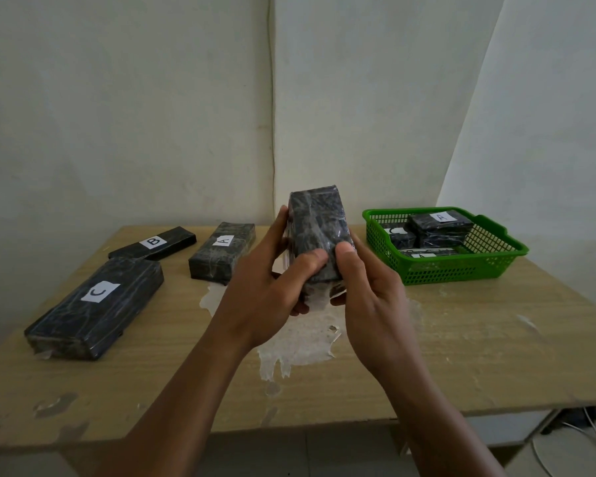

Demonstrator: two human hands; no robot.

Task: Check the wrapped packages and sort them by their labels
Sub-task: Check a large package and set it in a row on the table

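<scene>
Both hands hold one black plastic-wrapped package point(315, 225) up over the middle of the table, its label hidden from view. My left hand point(272, 280) grips its left side and my right hand point(365, 290) its right side, thumbs on the near face. On the table at left lie three wrapped packages: one labelled C point(97, 304) nearest, a thin one labelled B point(152, 247) behind it, and one labelled A point(222, 251) beside that. The green basket point(461, 266) at right holds several more packages, the top one labelled A point(439, 223).
The wooden table point(479, 346) has peeled white patches in its middle and a front edge near me. White walls meet in a corner behind it. Cables lie on the floor at the lower right.
</scene>
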